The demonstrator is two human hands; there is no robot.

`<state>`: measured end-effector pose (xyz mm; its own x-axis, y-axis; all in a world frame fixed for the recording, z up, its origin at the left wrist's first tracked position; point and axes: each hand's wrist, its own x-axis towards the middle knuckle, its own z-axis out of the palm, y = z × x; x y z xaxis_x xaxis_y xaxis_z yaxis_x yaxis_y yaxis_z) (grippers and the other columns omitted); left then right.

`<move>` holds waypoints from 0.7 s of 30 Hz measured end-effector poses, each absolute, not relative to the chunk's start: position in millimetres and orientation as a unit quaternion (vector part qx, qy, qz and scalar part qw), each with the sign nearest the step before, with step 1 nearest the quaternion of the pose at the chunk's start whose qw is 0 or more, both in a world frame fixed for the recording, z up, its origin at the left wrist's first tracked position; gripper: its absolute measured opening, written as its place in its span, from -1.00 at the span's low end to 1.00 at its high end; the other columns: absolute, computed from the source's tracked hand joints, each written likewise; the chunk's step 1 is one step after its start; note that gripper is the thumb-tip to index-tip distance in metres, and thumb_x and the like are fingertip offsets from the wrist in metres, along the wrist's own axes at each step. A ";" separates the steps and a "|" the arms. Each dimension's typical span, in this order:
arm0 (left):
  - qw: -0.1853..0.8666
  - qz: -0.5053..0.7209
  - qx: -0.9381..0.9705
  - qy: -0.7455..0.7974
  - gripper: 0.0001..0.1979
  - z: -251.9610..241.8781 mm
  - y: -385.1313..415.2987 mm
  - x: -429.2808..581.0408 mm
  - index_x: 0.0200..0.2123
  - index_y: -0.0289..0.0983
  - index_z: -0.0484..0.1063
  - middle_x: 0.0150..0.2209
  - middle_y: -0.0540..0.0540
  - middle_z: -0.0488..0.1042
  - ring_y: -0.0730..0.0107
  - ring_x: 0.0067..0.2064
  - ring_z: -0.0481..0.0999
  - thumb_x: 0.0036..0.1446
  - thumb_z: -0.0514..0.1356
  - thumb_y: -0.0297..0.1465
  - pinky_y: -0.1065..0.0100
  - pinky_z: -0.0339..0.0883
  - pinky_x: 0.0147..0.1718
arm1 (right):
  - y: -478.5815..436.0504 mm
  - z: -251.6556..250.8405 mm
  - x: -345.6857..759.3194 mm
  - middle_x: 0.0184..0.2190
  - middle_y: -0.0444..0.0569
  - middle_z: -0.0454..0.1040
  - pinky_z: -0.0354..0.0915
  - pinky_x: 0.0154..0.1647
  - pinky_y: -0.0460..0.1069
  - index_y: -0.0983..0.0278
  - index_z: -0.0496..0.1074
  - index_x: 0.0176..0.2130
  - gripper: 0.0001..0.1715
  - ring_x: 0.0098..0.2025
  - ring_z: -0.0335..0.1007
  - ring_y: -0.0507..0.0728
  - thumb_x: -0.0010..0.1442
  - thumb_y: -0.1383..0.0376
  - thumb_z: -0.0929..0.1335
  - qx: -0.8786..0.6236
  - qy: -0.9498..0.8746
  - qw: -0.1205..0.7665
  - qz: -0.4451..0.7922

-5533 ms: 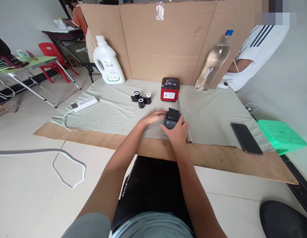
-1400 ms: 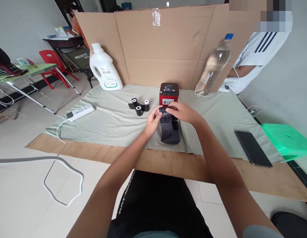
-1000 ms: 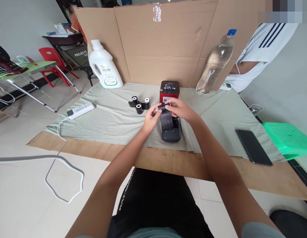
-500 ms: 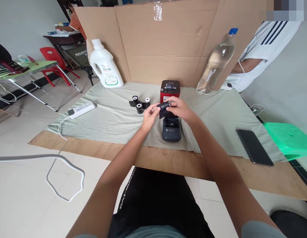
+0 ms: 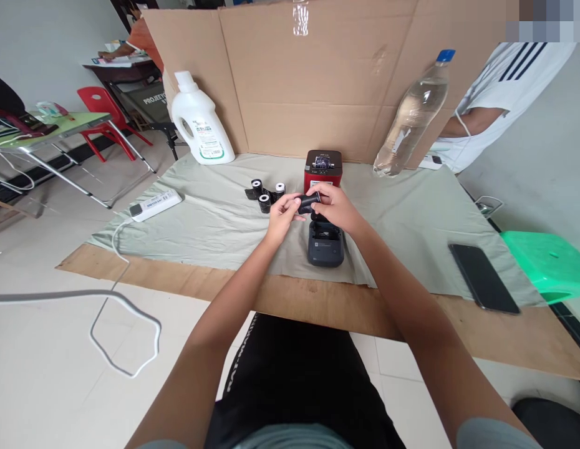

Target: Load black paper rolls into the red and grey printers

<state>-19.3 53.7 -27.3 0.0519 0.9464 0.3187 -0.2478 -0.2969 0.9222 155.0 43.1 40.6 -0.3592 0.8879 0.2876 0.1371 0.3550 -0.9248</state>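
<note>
Rolled tight now, the roll (image 5: 305, 202) no longer trails the loose black strip that hung down to the printer (image 5: 325, 244) a second ago; the hands sit slightly higher than before.

The left hand (image 5: 280, 219) pinches the roll's left end between thumb and fingertips, and the right hand (image 5: 335, 209) closes on its right end. Both grips are shut on the roll, which lies level in the air between them. The roll is just above the printer's far edge, at 12 o'clock from the body of the printer. The printer is dark, rests on the cloth (image 5: 215, 224) and shows an open compartment on top.

Reference points, taken from the printer:
- 12 o'clock, close behind the hands: red printer (image 5: 323, 167), upright.
- 10 o'clock, near the left hand: three spare rolls (image 5: 265, 194), clustered and touching.
- 9 o'clock, well apart: power strip (image 5: 155, 204) with its white cable running off the cloth.
- 11 o'clock, far: white jug (image 5: 201, 121) against the cardboard (image 5: 318, 75).
- 1 o'clock, far: clear bottle (image 5: 411, 115), tilted against the cardboard.
- 3 to 4 o'clock, well apart: phone (image 5: 484, 285), face down or dark, I cannot tell which, and beyond it a green stool (image 5: 545, 262).

Behind the cardboard at 2 o'clock, another person in a white shirt (image 5: 505, 78) is partly visible.
</note>
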 end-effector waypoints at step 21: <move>0.132 0.480 0.512 0.699 -0.37 -17.9 87.9 -154.8 0.20 -0.35 0.36 0.01 -0.27 0.60 0.15 -0.02 0.66 0.00 0.26 -0.53 0.17 0.49 0.06 | -82.2 -31.5 45.9 0.12 0.09 0.34 0.31 -0.26 0.05 0.20 0.32 0.06 -0.67 -0.33 0.35 0.10 0.31 0.39 0.25 -0.283 -0.890 0.263 0.244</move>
<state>-154.8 87.9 -17.9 -0.4397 0.8440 0.3072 0.5899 0.0135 0.8074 45.9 -82.2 -31.5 -0.7022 0.6311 0.3296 0.3742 0.7210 -0.5832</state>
